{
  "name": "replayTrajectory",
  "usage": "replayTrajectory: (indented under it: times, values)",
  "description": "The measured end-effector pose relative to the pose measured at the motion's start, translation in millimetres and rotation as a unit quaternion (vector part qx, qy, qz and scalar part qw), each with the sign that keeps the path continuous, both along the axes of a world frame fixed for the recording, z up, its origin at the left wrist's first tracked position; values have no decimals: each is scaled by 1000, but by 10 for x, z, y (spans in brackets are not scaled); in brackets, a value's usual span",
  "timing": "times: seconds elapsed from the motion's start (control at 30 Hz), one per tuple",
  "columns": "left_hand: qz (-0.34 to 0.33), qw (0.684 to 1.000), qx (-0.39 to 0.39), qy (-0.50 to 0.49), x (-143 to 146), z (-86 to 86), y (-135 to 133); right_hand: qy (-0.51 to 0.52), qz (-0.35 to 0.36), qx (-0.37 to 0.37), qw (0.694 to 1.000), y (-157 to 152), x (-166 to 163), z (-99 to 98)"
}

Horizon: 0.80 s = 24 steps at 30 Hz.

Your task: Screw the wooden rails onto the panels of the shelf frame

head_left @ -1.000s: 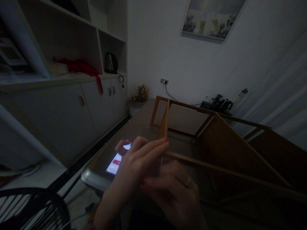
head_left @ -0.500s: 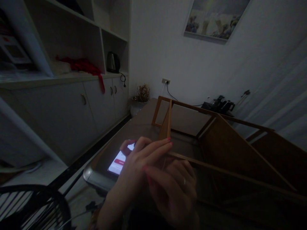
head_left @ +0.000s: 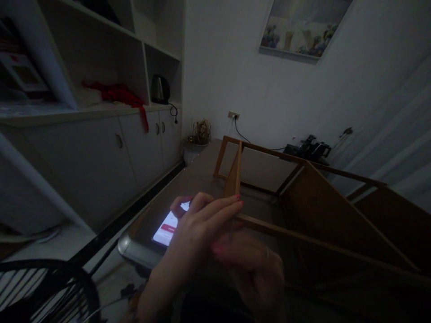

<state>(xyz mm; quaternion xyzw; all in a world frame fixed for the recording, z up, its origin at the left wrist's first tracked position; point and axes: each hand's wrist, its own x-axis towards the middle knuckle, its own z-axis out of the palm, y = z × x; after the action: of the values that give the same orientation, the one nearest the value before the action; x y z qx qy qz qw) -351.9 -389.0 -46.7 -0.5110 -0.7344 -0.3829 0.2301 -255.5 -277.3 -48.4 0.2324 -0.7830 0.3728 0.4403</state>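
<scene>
Moved: my right hand (head_left: 256, 269), slightly rightward, blurred; grip, I cannot tell. My left hand (head_left: 197, 222): fingers spread over the brown, open-sided wooden frame (head_left: 323, 204), two o'clock; brace it steadily.

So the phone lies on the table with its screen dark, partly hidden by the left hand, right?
Not quite: in the head view, the phone has its screen lit. It does lie on the table, partly hidden by the left hand.
</scene>
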Motion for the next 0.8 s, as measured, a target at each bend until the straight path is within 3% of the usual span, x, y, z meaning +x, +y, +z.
replayTrajectory:
  times: [0.07, 0.2, 0.37, 0.8]
  values:
    - [-1, 1000, -8, -4, 8, -1, -11, 28, -25, 14, 999, 30, 11, -26]
    - [6, 1000, -5, 2, 13, 0, -15, 77, -150, 58, 984, 24, 73, -86]
    - [8, 999, 36, 24, 6, 3, 11, 108, -219, 100, 965, -67, 90, -79]
    - [2, 1000, 8, -3, 3, -5, 0, 18, -192, 204, 960, 0, 165, 183]
